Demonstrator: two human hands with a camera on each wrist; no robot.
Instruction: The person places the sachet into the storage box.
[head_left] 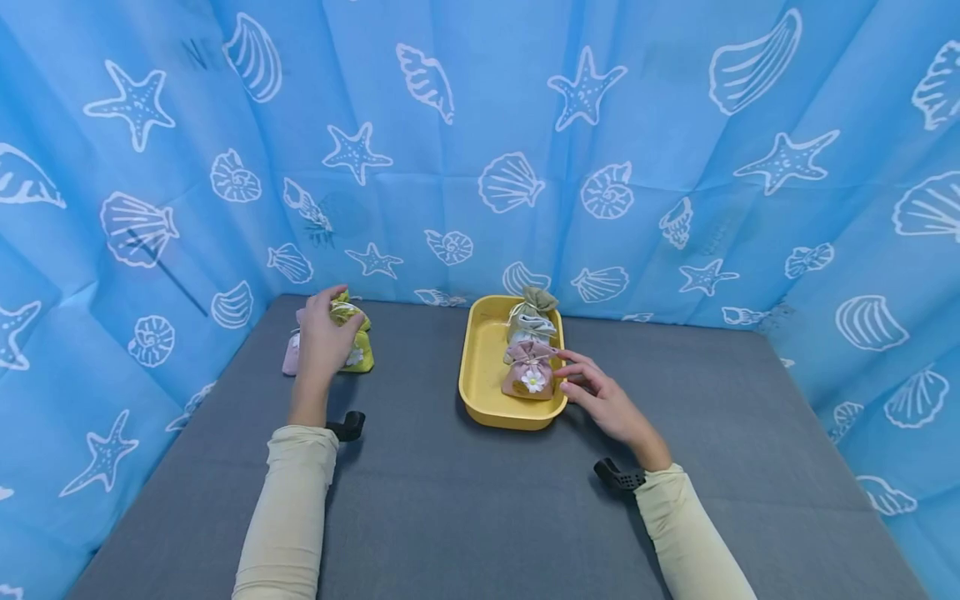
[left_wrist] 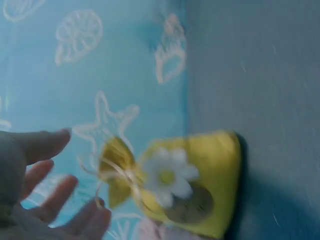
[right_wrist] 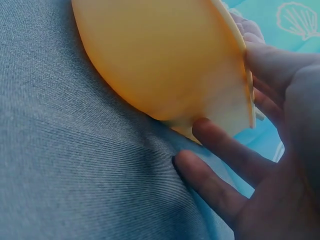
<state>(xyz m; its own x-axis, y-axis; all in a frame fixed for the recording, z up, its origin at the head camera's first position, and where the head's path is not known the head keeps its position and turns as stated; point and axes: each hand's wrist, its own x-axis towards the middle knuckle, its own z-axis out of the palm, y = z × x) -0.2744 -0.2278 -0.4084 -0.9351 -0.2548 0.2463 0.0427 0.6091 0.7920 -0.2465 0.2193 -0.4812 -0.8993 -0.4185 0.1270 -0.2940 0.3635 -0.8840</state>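
Sorting step — my left hand, fingers open, reached the yellow pouch; my right hand, relaxed open, steadied the yellow tray — gripping the pouch seemed next.

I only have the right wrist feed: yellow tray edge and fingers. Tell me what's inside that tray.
Observer: Two small drawstring pouches: a pink pouch with a white flower at the near end, a green pouch behind it.
Operator: Report the other hand.
Observer: The left hand is far left of the yellow tray, on a yellow pouch.
Operator: Say whether it grips.
Observer: Its fingers look open beside the pouch's tied neck.
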